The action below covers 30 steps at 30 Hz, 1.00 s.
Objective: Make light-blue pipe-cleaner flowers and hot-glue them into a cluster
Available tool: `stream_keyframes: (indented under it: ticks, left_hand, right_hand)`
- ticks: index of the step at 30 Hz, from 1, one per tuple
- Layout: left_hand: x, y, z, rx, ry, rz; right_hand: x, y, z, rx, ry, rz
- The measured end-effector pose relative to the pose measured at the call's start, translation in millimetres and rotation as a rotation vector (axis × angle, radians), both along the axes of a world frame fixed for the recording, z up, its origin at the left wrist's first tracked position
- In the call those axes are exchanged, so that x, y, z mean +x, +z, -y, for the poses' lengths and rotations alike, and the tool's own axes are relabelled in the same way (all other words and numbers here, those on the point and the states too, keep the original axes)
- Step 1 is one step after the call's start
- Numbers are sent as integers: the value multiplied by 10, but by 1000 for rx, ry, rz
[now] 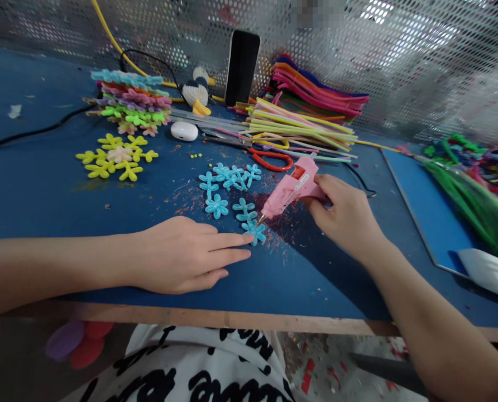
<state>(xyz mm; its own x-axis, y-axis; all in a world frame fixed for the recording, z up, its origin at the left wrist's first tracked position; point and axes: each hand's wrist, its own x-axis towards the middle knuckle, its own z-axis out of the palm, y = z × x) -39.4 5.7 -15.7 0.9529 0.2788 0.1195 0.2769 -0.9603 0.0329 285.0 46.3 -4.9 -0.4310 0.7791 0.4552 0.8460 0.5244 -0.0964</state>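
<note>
My right hand (344, 212) is wrapped round the handle of a pink hot glue gun (288, 190). The gun's nozzle points down and left at a light blue pipe-cleaner flower (255, 233), touching it or just above it. Palm down on the table, my left hand (186, 254) has its fingers stretched out, the index fingertip on the edge of that flower. Just behind it lies another blue pipe-cleaner piece (244, 210). More blue pieces lie behind and to the left, among them a flower (216, 206) and a joined cluster (231, 175).
A yellow-green pipe-cleaner snowflake (119, 156) lies at left, before a stack of coloured snowflakes (134, 103). Behind stand a phone (243, 68), a white case (184, 131), red-handled scissors (272, 161) and pipe-cleaner bundles (303, 125). A blue board (420, 206) and green bundle (475, 206) lie right.
</note>
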Motion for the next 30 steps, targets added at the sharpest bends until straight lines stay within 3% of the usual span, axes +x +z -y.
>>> stream_keyframes:
  ticks: [6, 16, 22, 25, 30]
  left_hand:
    - [-4, 2, -1, -16, 4, -9]
    - [6, 6, -9, -43, 16, -1]
    - [-2, 11, -9, -43, 15, -5]
    - [0, 9, -14, -54, 13, 0]
    - [3, 10, -11, -69, 25, 8]
  right_hand:
    - [-27, 15, 10, 55, 32, 52]
    - [-53, 69, 107, 335, 50, 123]
    - [-56, 95, 99, 443, 23, 48]
    - [-10, 67, 2, 361, -45, -72]
    - [169, -46, -188, -99, -178, -317]
